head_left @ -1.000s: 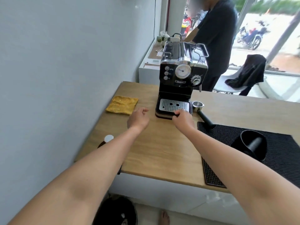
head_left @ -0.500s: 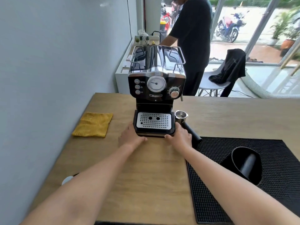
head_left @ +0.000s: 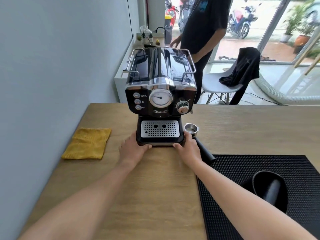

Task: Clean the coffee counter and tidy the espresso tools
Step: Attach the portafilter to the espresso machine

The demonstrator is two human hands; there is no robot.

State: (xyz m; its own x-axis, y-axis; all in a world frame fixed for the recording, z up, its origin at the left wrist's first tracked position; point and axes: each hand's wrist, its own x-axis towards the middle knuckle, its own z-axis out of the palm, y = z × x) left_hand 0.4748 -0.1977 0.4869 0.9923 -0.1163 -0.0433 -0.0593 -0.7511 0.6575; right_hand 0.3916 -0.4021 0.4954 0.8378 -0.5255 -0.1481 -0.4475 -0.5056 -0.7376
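There, both forearms reached straight ahead over the wooden counter toward the espresso machine standing at 12 o'clock. The left hand clasped the front-left corner of the drip tray, with its thumb along the front edge and its fingers round the side. The right hand mirrored it on the front-right corner. At the machine's 4 o'clock, just beside the right hand, lay the portafilter, its handle end at the corner of the black mat. A folded yellow cloth lay at 9 o'clock, and a black tub sat on the mat.
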